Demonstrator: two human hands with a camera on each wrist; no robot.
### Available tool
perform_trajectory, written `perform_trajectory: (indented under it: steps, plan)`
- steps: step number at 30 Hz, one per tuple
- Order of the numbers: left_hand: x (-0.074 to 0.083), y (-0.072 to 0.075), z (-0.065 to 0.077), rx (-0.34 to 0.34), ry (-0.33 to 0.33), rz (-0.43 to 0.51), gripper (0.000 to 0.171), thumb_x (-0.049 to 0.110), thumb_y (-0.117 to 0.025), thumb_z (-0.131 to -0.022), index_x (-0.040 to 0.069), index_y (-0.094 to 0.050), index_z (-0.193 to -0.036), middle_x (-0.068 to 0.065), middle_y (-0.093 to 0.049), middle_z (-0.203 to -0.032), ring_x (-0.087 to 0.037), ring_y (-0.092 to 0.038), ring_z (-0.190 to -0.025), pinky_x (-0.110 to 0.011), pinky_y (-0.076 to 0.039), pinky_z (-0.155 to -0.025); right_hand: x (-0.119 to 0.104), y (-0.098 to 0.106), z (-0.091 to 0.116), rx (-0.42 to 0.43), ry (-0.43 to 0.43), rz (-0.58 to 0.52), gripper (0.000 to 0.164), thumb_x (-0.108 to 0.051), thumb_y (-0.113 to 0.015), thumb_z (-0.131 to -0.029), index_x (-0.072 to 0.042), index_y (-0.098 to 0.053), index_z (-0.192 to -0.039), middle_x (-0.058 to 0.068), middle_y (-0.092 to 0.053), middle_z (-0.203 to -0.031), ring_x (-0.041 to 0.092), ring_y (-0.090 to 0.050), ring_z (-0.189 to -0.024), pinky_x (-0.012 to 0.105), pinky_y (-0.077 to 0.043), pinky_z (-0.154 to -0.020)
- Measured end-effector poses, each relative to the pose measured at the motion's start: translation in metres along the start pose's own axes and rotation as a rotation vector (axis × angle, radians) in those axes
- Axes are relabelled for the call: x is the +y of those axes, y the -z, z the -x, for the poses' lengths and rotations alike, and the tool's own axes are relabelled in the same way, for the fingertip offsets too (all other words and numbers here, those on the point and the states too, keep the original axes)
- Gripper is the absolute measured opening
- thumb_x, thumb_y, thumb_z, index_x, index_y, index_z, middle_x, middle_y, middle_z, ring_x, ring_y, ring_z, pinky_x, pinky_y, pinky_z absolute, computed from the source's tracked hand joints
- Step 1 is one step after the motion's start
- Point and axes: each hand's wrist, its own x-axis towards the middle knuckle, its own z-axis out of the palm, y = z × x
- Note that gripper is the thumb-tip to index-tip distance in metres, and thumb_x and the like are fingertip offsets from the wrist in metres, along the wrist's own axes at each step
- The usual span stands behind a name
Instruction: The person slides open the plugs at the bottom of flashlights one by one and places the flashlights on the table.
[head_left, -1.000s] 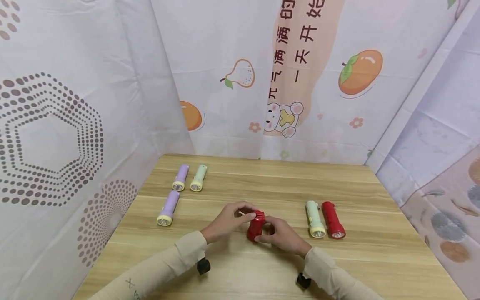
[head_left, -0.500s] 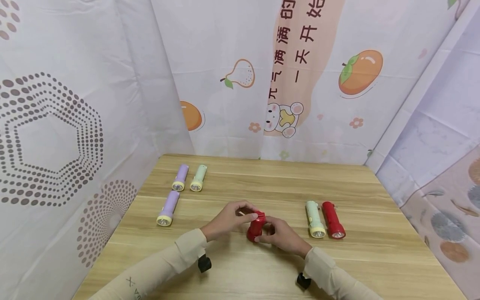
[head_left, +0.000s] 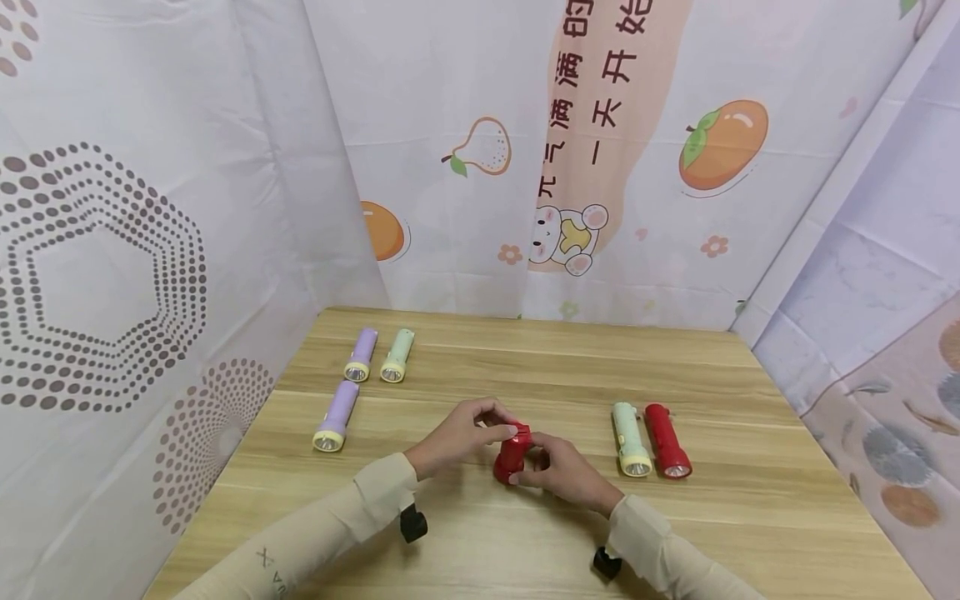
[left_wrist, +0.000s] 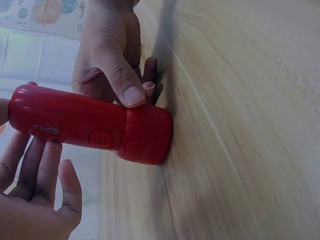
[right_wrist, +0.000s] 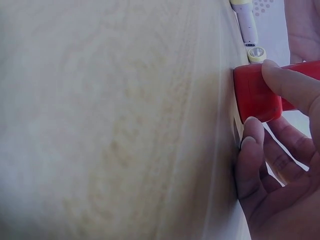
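A red flashlight (head_left: 513, 454) stands upright on its wide head, mid-table. My left hand (head_left: 471, 433) holds its tail end at the top, thumb on the near side and fingers curled over behind. In the left wrist view the fingertips of the left hand (left_wrist: 37, 195) lie along the flashlight body (left_wrist: 70, 117), near a slide switch. My right hand (head_left: 566, 475) grips it from the right, thumb on the head's rim low down. In the right wrist view the right thumb (right_wrist: 290, 85) presses the flashlight head (right_wrist: 255, 95), fingers curled beneath.
At the left lie two purple flashlights (head_left: 365, 346) (head_left: 341, 408) and a green flashlight (head_left: 400, 350). To the right, a green flashlight (head_left: 630, 437) lies beside another red flashlight (head_left: 666, 437). Printed curtains (head_left: 450, 250) hang along the back and sides of the wooden table (head_left: 525, 358).
My left wrist and forearm have shifted very slightly to the right. The red flashlight and my right hand stay practically in place.
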Motion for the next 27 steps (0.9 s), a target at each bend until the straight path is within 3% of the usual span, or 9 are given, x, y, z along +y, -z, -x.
perform_trajectory:
  steps: [8,15,27]
  plan:
    - [-0.0005,-0.0013,-0.002,0.008,-0.001,0.02,0.014,0.029,-0.073,-0.098,0.018,-0.072,-0.107,0.002,-0.07,-0.103,-0.022,-0.06,-0.096,-0.038,-0.047,-0.083,-0.0018,-0.0002,0.0003,-0.005,0.003,-0.028,0.044,-0.027,-0.082,-0.09,-0.019,-0.067,-0.13,-0.004,-0.07,-0.121,0.018,-0.063,-0.106,0.04,-0.048,-0.095]
    - [0.0,-0.003,-0.0034,0.017,-0.005,0.013,0.013,0.027,-0.073,-0.098,0.017,-0.07,-0.104,0.002,-0.07,-0.101,-0.022,-0.059,-0.095,-0.038,-0.047,-0.083,-0.0018,-0.002,0.0002,0.012,-0.008,0.028,0.043,-0.031,-0.083,-0.089,-0.018,-0.068,-0.127,-0.007,-0.07,-0.111,0.019,-0.057,-0.09,0.03,-0.047,-0.078]
    - [-0.0004,-0.0051,-0.0074,0.025,0.008,0.019,0.015,0.027,-0.075,-0.096,0.014,-0.068,-0.099,0.001,-0.07,-0.098,-0.02,-0.059,-0.094,-0.037,-0.047,-0.083,-0.0017,-0.0011,-0.0004,0.015,-0.018,0.043,0.046,-0.031,-0.083,-0.089,-0.017,-0.066,-0.129,-0.007,-0.07,-0.111,0.019,-0.057,-0.089,0.029,-0.046,-0.076]
